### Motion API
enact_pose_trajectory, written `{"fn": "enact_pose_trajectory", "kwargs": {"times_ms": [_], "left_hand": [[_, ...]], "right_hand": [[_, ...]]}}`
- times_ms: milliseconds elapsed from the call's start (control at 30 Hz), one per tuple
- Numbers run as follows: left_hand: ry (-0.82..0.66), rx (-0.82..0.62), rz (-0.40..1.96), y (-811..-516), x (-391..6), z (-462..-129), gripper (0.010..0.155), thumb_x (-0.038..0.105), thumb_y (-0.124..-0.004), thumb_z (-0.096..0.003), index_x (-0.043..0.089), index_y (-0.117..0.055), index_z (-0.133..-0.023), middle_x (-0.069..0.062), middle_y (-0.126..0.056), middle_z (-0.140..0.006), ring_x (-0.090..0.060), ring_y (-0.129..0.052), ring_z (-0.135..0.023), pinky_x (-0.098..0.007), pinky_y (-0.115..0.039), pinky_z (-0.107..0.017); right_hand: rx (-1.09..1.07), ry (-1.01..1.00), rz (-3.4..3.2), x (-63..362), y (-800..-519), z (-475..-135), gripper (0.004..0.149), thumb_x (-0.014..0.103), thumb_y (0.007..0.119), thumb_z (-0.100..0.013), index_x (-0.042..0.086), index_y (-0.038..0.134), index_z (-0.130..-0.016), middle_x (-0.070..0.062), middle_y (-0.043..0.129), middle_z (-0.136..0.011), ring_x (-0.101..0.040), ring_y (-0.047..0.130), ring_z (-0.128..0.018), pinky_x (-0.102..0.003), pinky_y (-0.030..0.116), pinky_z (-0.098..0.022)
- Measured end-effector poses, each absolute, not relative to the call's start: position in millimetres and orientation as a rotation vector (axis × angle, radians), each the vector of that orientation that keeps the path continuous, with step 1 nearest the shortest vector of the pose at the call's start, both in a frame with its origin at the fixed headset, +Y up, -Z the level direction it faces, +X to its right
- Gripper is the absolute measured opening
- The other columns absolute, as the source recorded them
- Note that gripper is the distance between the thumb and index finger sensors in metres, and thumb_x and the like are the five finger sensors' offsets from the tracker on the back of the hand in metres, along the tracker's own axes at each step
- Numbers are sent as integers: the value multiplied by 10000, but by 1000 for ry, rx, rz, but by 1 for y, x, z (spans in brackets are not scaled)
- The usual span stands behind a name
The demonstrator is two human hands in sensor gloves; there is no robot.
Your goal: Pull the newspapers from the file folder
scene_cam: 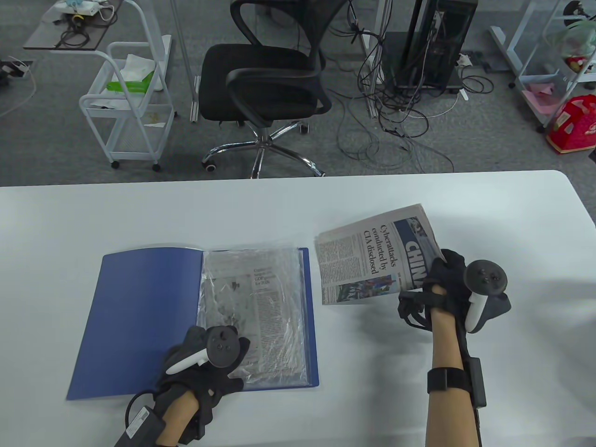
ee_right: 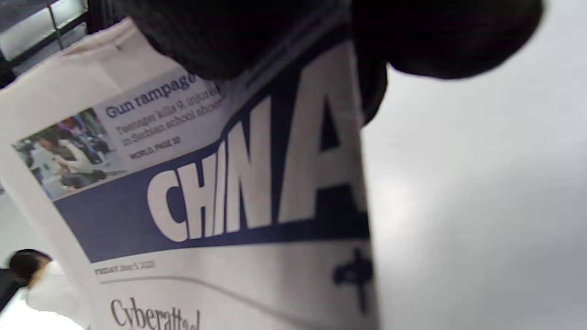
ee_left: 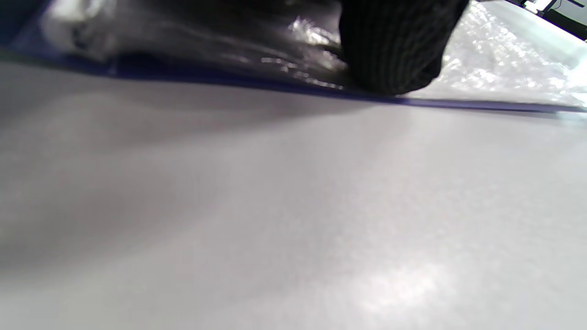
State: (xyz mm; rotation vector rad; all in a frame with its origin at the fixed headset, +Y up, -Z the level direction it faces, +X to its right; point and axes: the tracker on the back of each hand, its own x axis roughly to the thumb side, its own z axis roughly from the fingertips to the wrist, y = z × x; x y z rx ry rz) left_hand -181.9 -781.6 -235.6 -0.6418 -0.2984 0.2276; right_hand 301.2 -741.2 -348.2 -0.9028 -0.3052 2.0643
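Observation:
An open blue file folder (scene_cam: 139, 316) lies flat on the white table, its clear plastic sleeves (scene_cam: 274, 279) on the right half with a newspaper page showing inside. My left hand (scene_cam: 205, 368) rests on the sleeves' lower edge; in the left wrist view a gloved finger (ee_left: 394, 50) presses the crinkled plastic (ee_left: 495, 68) near the folder's blue edge (ee_left: 284, 87). My right hand (scene_cam: 437, 288) grips a folded newspaper (scene_cam: 372, 256) by its right end and holds it tilted above the table, right of the folder. Its "CHINA" masthead (ee_right: 247, 183) fills the right wrist view.
The white table (scene_cam: 419, 372) runs across the view, its far edge near the middle of the table view. Beyond it on the floor stand a black office chair (scene_cam: 270, 79), a white wire cart (scene_cam: 130, 107) and tangled cables (scene_cam: 400, 116).

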Motion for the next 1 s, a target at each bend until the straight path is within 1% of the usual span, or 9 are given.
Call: {"fn": "enact_pose_trajectory", "kwargs": {"times_ms": [67, 100, 167, 200, 367, 533, 700, 867, 1000], "left_hand": [[-298, -641, 228, -782, -182, -236, 794, 427, -783, -469, 279, -320, -1096, -74, -106, -1138, -472, -122, -1004, -626, -262, -683], [-297, -642, 229, -782, -182, -236, 795, 427, -784, -469, 279, -319, -1097, -73, -106, -1139, -471, -121, -1004, -626, -261, -683], [-295, -643, 230, -782, -182, -236, 793, 425, -785, -468, 281, -321, -1095, -73, -105, -1138, -470, -122, -1005, -625, -261, -683], [-294, -643, 231, -782, -182, -236, 793, 426, -785, -468, 281, -321, -1095, -70, -108, -1138, -469, -120, -1005, -625, -260, -683], [-293, -646, 234, -782, -182, -236, 793, 424, -785, -469, 280, -319, -1095, -69, -103, -1138, -468, -118, -1004, -625, -257, -683], [-292, -649, 230, -782, -182, -236, 792, 422, -783, -470, 279, -317, -1095, -72, -105, -1137, -470, -117, -1005, -627, -256, -684], [-297, -644, 228, -782, -182, -236, 794, 424, -779, -471, 276, -314, -1097, -75, -103, -1138, -473, -117, -1005, -628, -256, -683], [-307, -627, 226, -782, -181, -236, 792, 422, -782, -469, 269, -328, -1099, -82, -120, -1142, -482, -135, -1007, -636, -269, -684], [-326, -610, 228, -779, -179, -235, 814, 440, -781, -469, 228, -338, -1118, -130, -139, -1154, -523, -155, -1011, -667, -285, -687]], "right_hand": [[-916, -304, 2097, 305, -748, -346, 417, 314, 779, -409, 259, 766, -822, -71, 902, -780, -269, 1023, -522, -505, 851, -400], [-918, -311, 2126, 305, -748, -346, 486, 346, 787, -405, 242, 716, -874, -93, 852, -846, -322, 981, -634, -548, 805, -469], [-889, -328, 2242, 299, -744, -345, 618, 411, 793, -399, 214, 608, -955, -141, 711, -972, -440, 800, -838, -643, 650, -583], [-879, -335, 2291, 297, -741, -345, 656, 440, 785, -399, 208, 573, -975, -148, 665, -1005, -472, 724, -895, -669, 597, -602], [-647, -399, 2462, 261, -707, -337, 635, 497, 754, -399, 244, 620, -966, -116, 704, -1009, -431, 771, -895, -630, 649, -600], [-409, -388, 2536, 220, -690, -317, 597, 515, 731, -407, 296, 657, -957, -76, 735, -1017, -407, 794, -909, -624, 659, -618], [-207, -434, 2635, 185, -694, -302, 560, 520, 727, -408, 328, 709, -934, -53, 753, -1027, -402, 791, -931, -635, 640, -638], [-63, -443, 2839, 168, -707, -296, 554, 518, 726, -404, 344, 712, -930, -48, 743, -1038, -398, 776, -946, -639, 624, -649], [7, -408, 3004, 164, -717, -296, 551, 519, 727, -401, 353, 717, -927, -41, 733, -1050, -393, 759, -966, -649, 603, -657]]}}
